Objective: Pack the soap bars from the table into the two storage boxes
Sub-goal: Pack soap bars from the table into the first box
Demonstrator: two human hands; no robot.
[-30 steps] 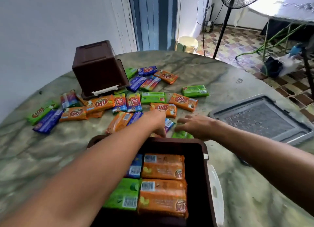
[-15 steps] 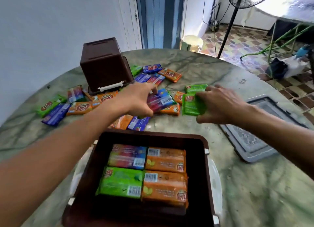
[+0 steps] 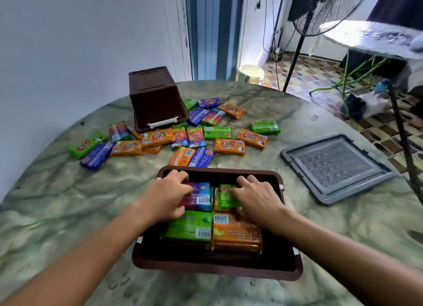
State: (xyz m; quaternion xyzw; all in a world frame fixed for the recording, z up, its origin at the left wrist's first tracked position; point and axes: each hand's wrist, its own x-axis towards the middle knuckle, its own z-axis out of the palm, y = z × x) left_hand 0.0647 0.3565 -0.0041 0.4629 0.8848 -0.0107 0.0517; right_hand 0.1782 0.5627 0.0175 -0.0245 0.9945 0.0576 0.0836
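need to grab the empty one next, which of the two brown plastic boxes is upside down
The far brown plastic box by the wall is upside down, its flat base up and rim on the marble table. The near brown box sits open side up, soap bars inside.

Left hand [image 3: 165,200] covers part of the purple soap bar [image 3: 199,197]; right hand [image 3: 256,200] covers part of the green soap bar [image 3: 225,195]. Lower layers in the open storage box [image 3: 219,268] hidden. Both forearms cut off by the bottom edge. Motion blur smears the wrapper print.
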